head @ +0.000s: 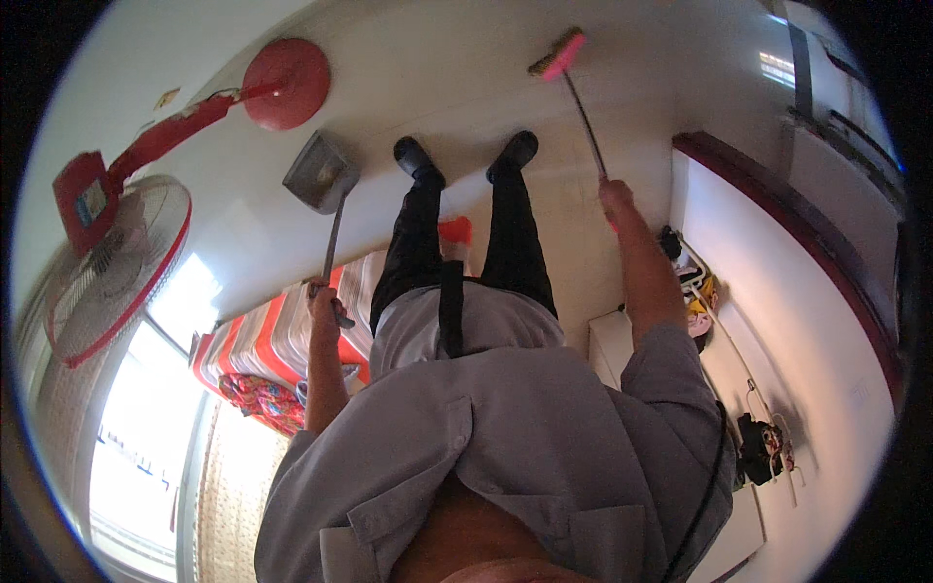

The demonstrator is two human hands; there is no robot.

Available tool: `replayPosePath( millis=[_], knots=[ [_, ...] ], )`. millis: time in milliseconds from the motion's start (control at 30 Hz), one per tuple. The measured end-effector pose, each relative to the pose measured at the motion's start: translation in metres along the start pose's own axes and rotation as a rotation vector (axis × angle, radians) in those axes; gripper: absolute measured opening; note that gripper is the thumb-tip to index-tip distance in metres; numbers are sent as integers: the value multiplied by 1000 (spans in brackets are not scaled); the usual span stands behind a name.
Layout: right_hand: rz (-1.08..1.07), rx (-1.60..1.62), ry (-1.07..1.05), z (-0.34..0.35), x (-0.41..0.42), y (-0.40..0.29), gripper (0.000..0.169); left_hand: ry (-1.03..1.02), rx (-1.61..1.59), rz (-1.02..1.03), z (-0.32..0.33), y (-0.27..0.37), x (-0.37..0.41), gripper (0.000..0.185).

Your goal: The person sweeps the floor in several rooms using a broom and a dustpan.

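Note:
My left hand (pixel 326 306) is closed around the upper handle of a long-handled grey dustpan (pixel 295 175), whose pan is out ahead, to the left of my feet. Some light-brown matter seems to lie inside the pan, too blurred to name. On the other side, my right hand (pixel 616 197) grips the stick of a broom (pixel 585 120). The pink broom head (pixel 565 58) with its dark bristles is farther forward, at the floor (pixel 466 80) ahead and to the right. My dark shoes (pixel 514 154) stand apart between the two tools.
A red pedestal fan (pixel 171 131) stands at left, its round base on the floor. Behind my left arm is a bed with a striped cover (pixel 270 321). At right, a white rack (pixel 718 313) with clothes runs beside a dark-red-edged wall (pixel 794 270). A bright window (pixel 138 423) is at lower left.

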State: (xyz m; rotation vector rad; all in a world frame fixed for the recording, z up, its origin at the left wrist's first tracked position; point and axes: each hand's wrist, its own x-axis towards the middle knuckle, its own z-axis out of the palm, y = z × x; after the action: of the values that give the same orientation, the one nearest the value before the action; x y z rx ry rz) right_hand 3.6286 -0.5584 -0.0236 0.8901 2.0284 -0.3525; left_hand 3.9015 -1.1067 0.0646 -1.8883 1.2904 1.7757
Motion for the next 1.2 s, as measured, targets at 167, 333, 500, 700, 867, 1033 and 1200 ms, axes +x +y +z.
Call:
replayPosePath(
  millis=[167, 333, 500, 700, 867, 1033, 1200],
  knots=[
    [-328, -321, 33, 40, 31, 89, 60, 20, 44, -15, 40, -12, -18, 19],
    [-218, -482, -129, -14, 81, 110, 62, -53, 138, 120, 125, -3, -63, 20],
    [-67, -501, -56, -144, 151, 163, 63, -105, 298, 149, 208, -4, -88, 20],
    [-32, -298, 18, -190, 163, 211, 51, -271, 404, 200, 313, 7, -106, 19],
    [28, 145, -214, -68, 85, 309, 44, -386, 608, 252, 376, 20, -118, 18],
    [62, 481, -238, 113, -61, 389, 31, -467, 745, 293, 432, 27, -115, 18],
    [407, 687, -283, 210, -162, 402, 38, -573, 853, 279, 465, 33, -94, 18]
  ],
)
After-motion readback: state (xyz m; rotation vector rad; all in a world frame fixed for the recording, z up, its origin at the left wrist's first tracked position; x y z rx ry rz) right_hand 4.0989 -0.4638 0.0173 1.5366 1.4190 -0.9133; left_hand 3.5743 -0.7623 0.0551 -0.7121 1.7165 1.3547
